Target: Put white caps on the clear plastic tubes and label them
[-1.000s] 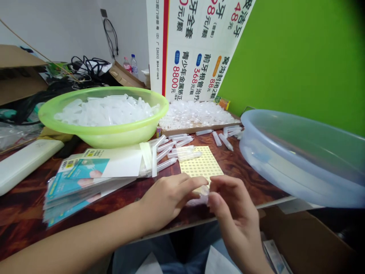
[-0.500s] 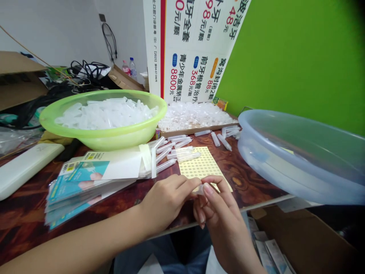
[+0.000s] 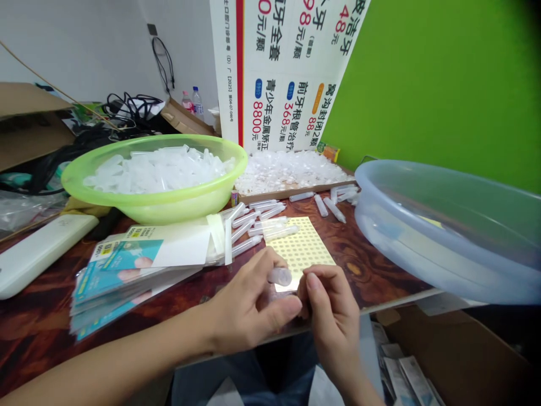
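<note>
A clear plastic tube (image 3: 280, 276) sits in the left hand (image 3: 270, 293), above the table's front edge, its rounded end turned toward the right hand. The left fingers are curled around it, while the left thumb is stretched out below, apart from the tube. The right hand (image 3: 323, 307) hangs just beside, over the same edge, its fingers bent inward and thumb close to the forefinger; I cannot tell whether they pinch anything small. Just beyond both hands, a yellow sheet (image 3: 315, 248) printed with rows of small dots lies flat on the table (image 3: 367, 256), loose tubes (image 3: 245, 243) resting over its far left corner and spreading away to the left. Left of these lies a fanned pile of blue and white packets (image 3: 118, 276), and a long white case (image 3: 46, 254) is near the table's left side. Behind the packets stands a lime-green bowl (image 3: 177, 206) heaped with translucent tubes (image 3: 160, 169). Toward the back edge, a shallow cardboard tray (image 3: 291, 193) carries many small clear pieces (image 3: 291, 169), with a few more tubes (image 3: 335, 210) in front of its right corner. A pale blue basin (image 3: 422, 256) stands at the table's right side, reaching past the front edge.
</note>
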### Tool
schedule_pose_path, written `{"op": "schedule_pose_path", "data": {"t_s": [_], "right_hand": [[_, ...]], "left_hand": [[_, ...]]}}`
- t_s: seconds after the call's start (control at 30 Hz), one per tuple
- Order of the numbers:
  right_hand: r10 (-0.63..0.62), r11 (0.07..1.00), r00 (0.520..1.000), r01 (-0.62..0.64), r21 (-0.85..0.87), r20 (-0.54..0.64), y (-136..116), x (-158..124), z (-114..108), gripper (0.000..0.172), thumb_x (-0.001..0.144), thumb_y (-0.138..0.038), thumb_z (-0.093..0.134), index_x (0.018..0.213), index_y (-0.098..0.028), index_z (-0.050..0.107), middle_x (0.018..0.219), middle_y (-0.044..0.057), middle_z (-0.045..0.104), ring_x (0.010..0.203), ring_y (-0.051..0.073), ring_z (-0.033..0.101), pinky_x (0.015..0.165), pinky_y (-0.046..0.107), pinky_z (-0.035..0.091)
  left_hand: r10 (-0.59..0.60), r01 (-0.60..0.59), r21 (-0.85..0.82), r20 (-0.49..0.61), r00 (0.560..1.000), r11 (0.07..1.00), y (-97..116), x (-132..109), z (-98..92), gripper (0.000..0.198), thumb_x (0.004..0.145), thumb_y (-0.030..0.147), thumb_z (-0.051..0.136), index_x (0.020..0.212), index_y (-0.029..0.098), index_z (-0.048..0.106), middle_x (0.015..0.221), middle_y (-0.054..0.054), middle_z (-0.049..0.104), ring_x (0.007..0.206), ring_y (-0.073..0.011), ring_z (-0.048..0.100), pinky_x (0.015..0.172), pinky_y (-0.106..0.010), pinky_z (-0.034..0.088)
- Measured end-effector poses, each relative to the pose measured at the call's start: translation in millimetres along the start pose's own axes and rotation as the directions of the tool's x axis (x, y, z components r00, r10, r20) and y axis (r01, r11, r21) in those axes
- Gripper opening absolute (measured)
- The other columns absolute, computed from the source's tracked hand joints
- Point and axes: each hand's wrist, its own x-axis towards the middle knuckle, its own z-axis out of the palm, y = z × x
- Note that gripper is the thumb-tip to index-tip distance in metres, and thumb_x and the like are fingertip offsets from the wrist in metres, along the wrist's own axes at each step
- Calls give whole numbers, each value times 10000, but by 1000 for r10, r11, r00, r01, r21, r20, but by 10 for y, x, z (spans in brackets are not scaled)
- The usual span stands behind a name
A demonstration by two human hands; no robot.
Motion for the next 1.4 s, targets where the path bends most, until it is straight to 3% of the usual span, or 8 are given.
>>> {"op": "schedule_pose_path", "data": {"t_s": [0.17, 0.33, 0.6, 0.9, 1.0, 1.2, 1.4], "right_hand": [[-69, 989, 998, 68, -131, 2, 68, -34, -11, 97, 934, -270, 464, 910, -209, 536, 601, -45, 469, 492, 98, 448, 470, 220, 376], [-137, 970, 990, 130, -205, -21, 60, -44, 13, 76, 915, -234, 480, 909, -211, 552, 650, -25, 515, 533, 107, 496, 481, 228, 394], [-202, 939, 979, 193, -284, -5, 72, -53, 27, 70, 897, -188, 488, 918, -213, 551, 626, -34, 508, 485, 99, 479, 452, 225, 399], [-261, 892, 965, 254, -374, 33, 82, -52, 39, 79, 887, -160, 496, 925, -209, 545, 687, -16, 562, 525, 104, 524, 481, 223, 427], [-272, 886, 961, 270, -377, 49, 87, -51, 43, 73, 882, -166, 507, 924, -209, 547, 692, -8, 569, 543, 112, 537, 490, 226, 438], [-177, 930, 984, 163, -330, -12, 82, -62, 61, 54, 903, -218, 498, 925, -214, 548, 641, -23, 522, 500, 110, 498, 455, 229, 412], [-268, 886, 963, 259, -384, 31, 94, -52, 47, 77, 875, -168, 519, 931, -209, 554, 705, -4, 585, 560, 115, 557, 503, 222, 450]], "left_hand": [[-45, 35, -141, -68, 997, 989, 40, 40, -37, 369, 899, 516, 324, 721, 196, 364, 719, 13, 390, 664, -143, 373, 628, -281, 335], [-102, 88, -186, -65, 993, 979, 34, 38, -5, 268, 846, 399, 384, 676, 194, 359, 668, 20, 375, 647, -144, 353, 616, -282, 302], [-78, 57, -225, -87, 993, 973, 52, 23, 13, 227, 813, 351, 371, 650, 194, 362, 646, 17, 376, 633, -148, 357, 641, -292, 317], [-67, -4, -298, -226, 972, 954, 43, -20, 93, 268, 819, 386, 332, 626, 201, 348, 597, 15, 365, 577, -144, 345, 569, -298, 284], [-92, 33, -271, -207, 974, 962, 51, -17, 63, 285, 841, 407, 337, 646, 200, 351, 623, 15, 374, 596, -143, 351, 585, -290, 302], [-121, 77, -273, -149, 981, 959, 48, -7, -13, 255, 865, 370, 369, 682, 192, 367, 674, 18, 376, 651, -143, 360, 624, -278, 315], [-124, 75, -291, -152, 981, 954, 54, -1, 4, 268, 894, 353, 340, 680, 193, 356, 657, 25, 360, 638, -138, 350, 619, -279, 310]]}}
